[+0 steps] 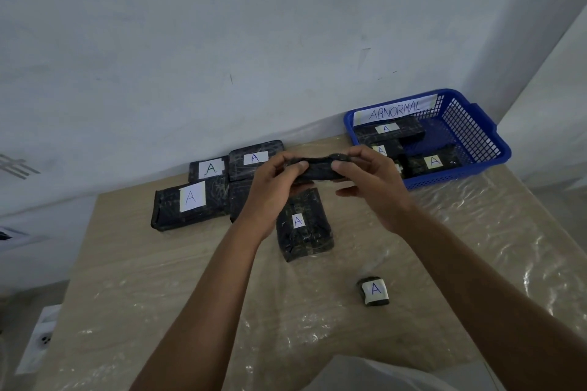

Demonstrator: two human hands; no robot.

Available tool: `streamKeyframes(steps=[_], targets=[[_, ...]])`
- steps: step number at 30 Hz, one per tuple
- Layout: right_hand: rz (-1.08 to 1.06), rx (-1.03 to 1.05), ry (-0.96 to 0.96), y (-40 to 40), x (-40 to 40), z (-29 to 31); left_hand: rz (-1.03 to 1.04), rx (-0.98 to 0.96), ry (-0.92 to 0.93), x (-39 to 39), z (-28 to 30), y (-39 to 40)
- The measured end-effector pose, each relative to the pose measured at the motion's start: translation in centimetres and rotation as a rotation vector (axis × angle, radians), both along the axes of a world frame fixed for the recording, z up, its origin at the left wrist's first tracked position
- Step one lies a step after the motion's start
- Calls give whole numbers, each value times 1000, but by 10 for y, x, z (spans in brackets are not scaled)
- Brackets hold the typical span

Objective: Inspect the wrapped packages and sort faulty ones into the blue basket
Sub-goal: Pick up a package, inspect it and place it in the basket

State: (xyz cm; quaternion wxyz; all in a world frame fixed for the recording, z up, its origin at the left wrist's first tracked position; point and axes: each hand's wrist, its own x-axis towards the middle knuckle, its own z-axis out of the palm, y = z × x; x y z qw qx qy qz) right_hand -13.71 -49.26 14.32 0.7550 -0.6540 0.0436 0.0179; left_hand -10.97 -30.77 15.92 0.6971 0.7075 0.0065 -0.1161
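Gripping a package (317, 170) by its ends in my left hand (273, 187) and right hand (371, 184), I see the basket (482, 149) beyond my right and another pack (303, 225) under both.

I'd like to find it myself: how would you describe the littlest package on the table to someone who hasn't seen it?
Start at the blue basket at the table's far right, then come toward the person's near right. The small package lies there alone, apart from the others. It is far smaller than the rest, and its white "A" label covers most of its top.

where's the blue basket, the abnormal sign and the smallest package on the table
blue basket (495, 149): head view, right mesh wall
ABNORMAL sign (395, 110): head view, lettering
smallest package (374, 290): head view, white A label
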Motion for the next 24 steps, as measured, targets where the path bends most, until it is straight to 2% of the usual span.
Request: streamKeyframes(steps=[2,4,6,9,11,15,18,21,24], targets=[[123,140,33,-4,-3,1,21,-163,96,3,2,0],[158,227,63,-5,-5,4,19,-223,143,3,1,-1],[98,232,70,-3,-5,5,37,-111,109,3,-2,-3],[33,99,18,2,-7,4,134,215,-132,0,-11,-9],[11,0,-38,6,-9,6,124,272,-242,-5,-11,-16],[-38,-95,-121,13,-10,7,60,177,-225,-17,-8,-29],[-59,-44,-94,15,-11,4,89,73,-186,-19,-11,-32],[-48,40,-111,21,-16,5,140,61,-213,-22,-11,-34],[-111,23,-122,27,-16,2,135,41,-186,-24,-12,-36]])
